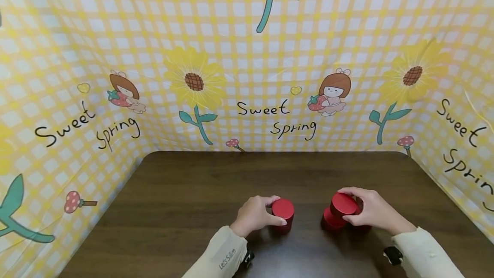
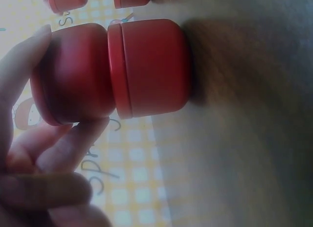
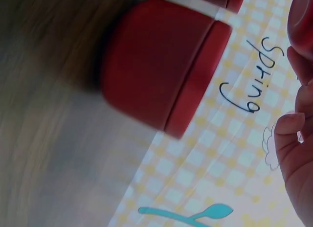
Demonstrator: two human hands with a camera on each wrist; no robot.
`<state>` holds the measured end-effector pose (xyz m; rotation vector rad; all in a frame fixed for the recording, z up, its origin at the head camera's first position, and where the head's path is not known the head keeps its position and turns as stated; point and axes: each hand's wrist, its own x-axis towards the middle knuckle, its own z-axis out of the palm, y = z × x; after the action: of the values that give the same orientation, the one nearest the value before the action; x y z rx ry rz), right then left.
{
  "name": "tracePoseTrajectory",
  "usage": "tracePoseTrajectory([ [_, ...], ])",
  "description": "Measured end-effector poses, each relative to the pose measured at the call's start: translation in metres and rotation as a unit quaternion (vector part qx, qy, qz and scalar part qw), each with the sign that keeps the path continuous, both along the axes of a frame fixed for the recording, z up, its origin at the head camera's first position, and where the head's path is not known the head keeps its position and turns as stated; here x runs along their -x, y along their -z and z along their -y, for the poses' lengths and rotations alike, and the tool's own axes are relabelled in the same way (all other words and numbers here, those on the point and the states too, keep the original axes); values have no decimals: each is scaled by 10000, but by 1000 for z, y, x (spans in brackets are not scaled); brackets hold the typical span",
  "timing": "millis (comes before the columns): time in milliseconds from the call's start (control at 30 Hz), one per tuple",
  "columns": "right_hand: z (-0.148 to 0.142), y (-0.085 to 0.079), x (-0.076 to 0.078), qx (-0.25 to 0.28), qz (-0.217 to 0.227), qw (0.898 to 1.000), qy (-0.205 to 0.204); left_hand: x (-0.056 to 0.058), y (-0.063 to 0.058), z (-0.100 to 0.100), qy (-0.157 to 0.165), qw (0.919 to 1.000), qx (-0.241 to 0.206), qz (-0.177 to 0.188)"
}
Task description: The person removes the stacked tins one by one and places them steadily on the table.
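A dark brown wood-grain table (image 1: 216, 175) (its far corners rounded) carries lidded red canisters (image 3: 151, 65), standing upright directly on it.

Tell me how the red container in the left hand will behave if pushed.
The upper red container is probably stiff: no dent shows where the left hand grips it. Its smooth-looking wall may slip. It could topple off the lower red container beneath, which looks no wider.

2 hands (image 1: 254, 216) (image 1: 373, 210) curled in grips
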<state>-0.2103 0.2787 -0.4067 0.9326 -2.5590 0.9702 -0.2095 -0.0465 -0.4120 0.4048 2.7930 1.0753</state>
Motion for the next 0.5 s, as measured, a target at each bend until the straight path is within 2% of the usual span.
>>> tracePoseTrajectory([
  [300, -17, -3, -2, -73, -21, 9996, 283, 1, 2, 2, -14, 10000, -88, 34],
  [500, -29, 3, -6, -3, -144, 9991, 407, 0, 1, 0, -25, 9999, -107, 117],
])
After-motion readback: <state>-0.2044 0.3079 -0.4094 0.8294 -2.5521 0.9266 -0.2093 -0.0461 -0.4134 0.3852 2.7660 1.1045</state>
